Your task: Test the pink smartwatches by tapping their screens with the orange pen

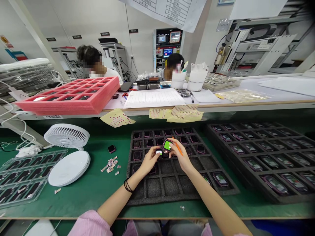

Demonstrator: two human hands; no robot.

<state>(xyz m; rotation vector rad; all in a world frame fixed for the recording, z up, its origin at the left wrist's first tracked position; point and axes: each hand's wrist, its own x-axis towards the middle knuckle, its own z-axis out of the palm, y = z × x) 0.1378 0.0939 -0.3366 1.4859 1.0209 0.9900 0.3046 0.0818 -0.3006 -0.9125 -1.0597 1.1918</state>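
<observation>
**Left hand** [150, 160]: closed in a pinch on a small dark watch body [159, 152] with a white patch on its face, just above the tray.

**Right hand** [178, 153]: fingers curled, pinching a bright green square piece [167, 145] right beside the watch body. A slim orange tool [178, 146] crosses the fingers. The fingers hide much here, so the green piece may or may not touch the watch body.

**Under the hands:** a black foam tray [157, 193] of square compartments, its upper rows filled with dark, pink-rimmed watch bodies [159, 142], and two more near its lower right corner.

**Right of it:** a second black foam tray [280, 200] with rows of labelled watch bodies [275, 184].

**Left of it:** on a green bench mat [81, 196], a single watch body [111, 148], a pile of paper scraps [110, 165], a white desk fan [67, 136] and stacked clear plastic trays [24, 177].

**Wrist and sleeve:** black bands [128, 185] on the left wrist, a pink sleeve [88, 224] above it.

**Bench beyond:** a pink foam tray [69, 95], a printed paper form [152, 98] and dotted sticker sheets [176, 113] hanging over the edge.

**Farther back:** two seated co-workers [92, 60] [174, 65].
</observation>
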